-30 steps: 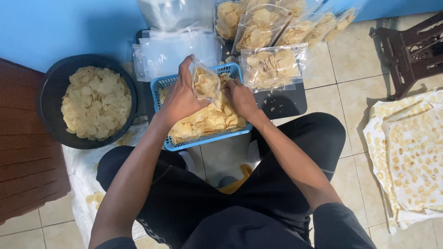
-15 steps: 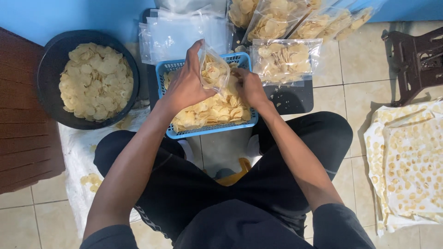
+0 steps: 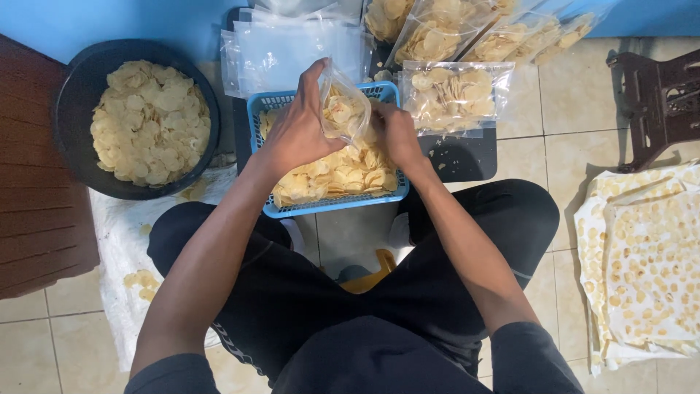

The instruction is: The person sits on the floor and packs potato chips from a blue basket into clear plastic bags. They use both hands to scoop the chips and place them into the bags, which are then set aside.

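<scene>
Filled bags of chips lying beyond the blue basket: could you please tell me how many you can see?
5, perhaps more beyond the top edge: one flat bag beside the basket, and four overlapping bags behind it.

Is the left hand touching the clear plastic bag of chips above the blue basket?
Touching. The head view shows the left hand gripping the clear bag at its edge, thumb and fingers pressed on the plastic.

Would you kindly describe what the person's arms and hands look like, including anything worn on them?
The left hand and right hand are bare, with no gloves, rings or watch visible. Both forearms are uncovered. Dark short sleeves cover only the upper arms, matching the dark clothing below.
</scene>
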